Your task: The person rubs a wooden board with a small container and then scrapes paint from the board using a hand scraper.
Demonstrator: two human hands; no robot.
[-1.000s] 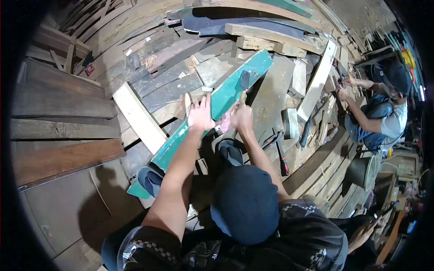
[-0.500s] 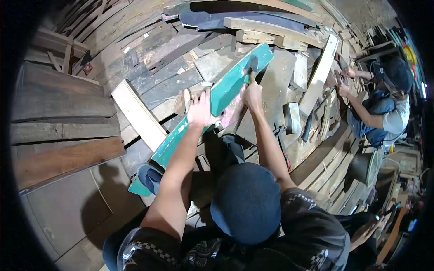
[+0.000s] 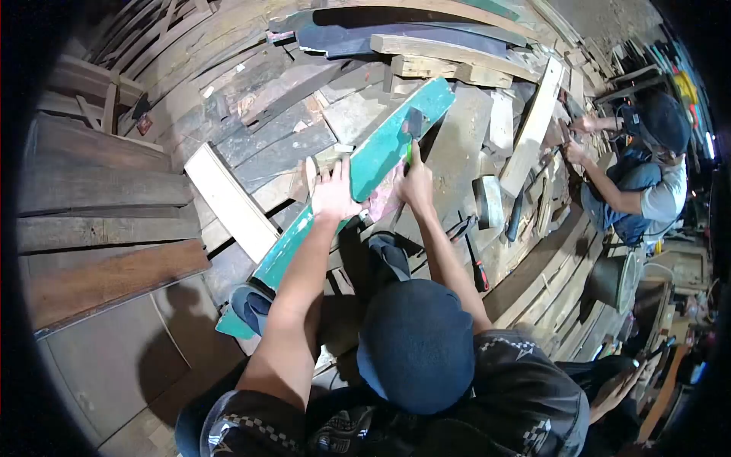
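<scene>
A long board with worn green paint (image 3: 378, 164) slants across the middle of the view, its near end beside my foot. My left hand (image 3: 336, 194) presses on the board and grips it around its left part, fingers pointing away from me. In my right hand (image 3: 416, 183) is a scraper (image 3: 413, 122) with a green handle, mostly covered by my fingers. Its dark flat blade lies against the painted face of the board, toward the far end. A pinkish patch (image 3: 384, 199) shows beneath the board, between my hands.
A white-faced plank (image 3: 231, 206) lies to the left. Pliers with red-and-black handles (image 3: 478, 266) and a hammer-like tool (image 3: 518, 215) rest on the right. Stacked timber (image 3: 457, 52) stands at the back. A co-worker (image 3: 636, 171) crouches at the right, near a bucket (image 3: 615, 278).
My right hand and the scraper have come back toward me along the board. My left hand stays on the board. The whole view has shifted slightly.
</scene>
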